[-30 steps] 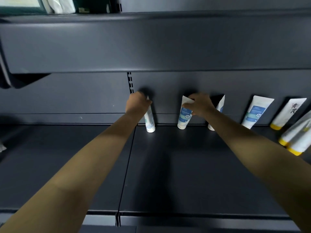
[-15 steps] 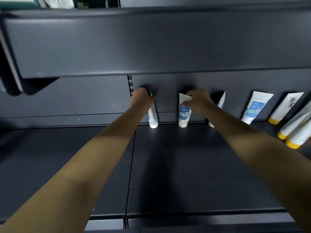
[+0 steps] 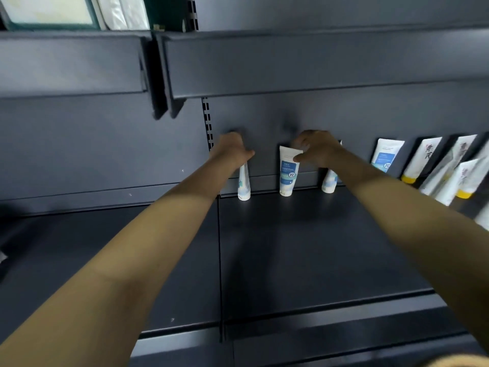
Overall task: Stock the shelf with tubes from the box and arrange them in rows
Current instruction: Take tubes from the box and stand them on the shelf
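Where the left hand (image 3: 232, 152) sits: curled over the top end of the left tube (image 3: 244, 184), which stands cap-down on the shelf (image 3: 304, 247) against the back panel (image 3: 264, 115).
Right hand (image 3: 317, 151): thumb and fingers pinch the crimped top of the middle tube (image 3: 288, 170), also cap-down at the panel.
Third tube (image 3: 329, 182): just behind the right wrist; contact unclear.
Risk, release: small caps under tall bodies, so a tube let go off-balance would likely topple forward.
Risk, wrist: pulling back could clip the third tube and knock its neighbours.
Risk, spacing: gaps look uneven, so the row may read crooked.
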`<state>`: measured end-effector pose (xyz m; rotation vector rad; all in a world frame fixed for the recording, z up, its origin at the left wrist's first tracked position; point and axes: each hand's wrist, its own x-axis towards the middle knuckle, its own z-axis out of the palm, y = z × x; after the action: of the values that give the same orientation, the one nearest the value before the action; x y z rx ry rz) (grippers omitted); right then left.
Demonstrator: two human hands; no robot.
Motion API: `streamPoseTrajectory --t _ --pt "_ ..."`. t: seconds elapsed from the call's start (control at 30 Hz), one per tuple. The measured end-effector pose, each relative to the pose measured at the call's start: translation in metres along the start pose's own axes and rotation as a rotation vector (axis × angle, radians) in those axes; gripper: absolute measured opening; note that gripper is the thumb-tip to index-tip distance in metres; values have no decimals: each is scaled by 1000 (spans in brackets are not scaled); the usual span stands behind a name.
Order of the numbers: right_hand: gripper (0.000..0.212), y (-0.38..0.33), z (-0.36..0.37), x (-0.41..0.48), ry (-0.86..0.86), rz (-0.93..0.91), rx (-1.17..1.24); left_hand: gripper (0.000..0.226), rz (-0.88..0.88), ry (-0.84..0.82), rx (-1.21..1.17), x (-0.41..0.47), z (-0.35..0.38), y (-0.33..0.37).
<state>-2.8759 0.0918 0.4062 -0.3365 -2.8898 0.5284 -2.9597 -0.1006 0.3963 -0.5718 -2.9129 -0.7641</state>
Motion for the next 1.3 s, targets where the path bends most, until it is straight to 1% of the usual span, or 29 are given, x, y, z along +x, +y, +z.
streamPoseTrajectory --t 0.1,0.23,0.33,0.4,0.47,0.53,0.6,0.7,0.87,1.0,1.1,1.17,1.3 --pt "52 -4 -20 -25 -108 26 -63 43 127 21 212 -16 -9 15" --pt "59 -3 -49 -60 -268 78 -196 51 316 11 326 -39 -9 38" --pt "69 6 -70 -83 -375 147 -327 53 425 -97 362 -57 -5 65" --pt "76 16 -82 -102 -419 205 -359 56 468 -202 381 -68 -2 86" --pt "73 27 -93 -126 -427 238 -379 58 512 -296 359 -79 4 109" --pt "70 43 -104 -152 -408 284 -386 60 553 -348 354 -92 12 135" --pt "70 61 -118 -181 -407 345 -364 66 615 -370 393 -108 21 164" --pt "78 94 -140 -232 -394 440 -346 68 675 -396 370 -137 38 208" --pt "66 143 -176 -335 -357 529 -366 68 786 -469 316 -205 71 282" --pt "68 184 -195 -419 -354 606 -329 73 872 -560 329 -270 107 338" --pt "70 217 -196 -467 -358 652 -312 71 916 -627 294 -313 133 372" --pt "70 240 -191 -493 -363 677 -308 71 939 -675 311 -337 154 389" --pt "70 281 -165 -531 -380 708 -285 69 960 -745 338 -369 198 405"
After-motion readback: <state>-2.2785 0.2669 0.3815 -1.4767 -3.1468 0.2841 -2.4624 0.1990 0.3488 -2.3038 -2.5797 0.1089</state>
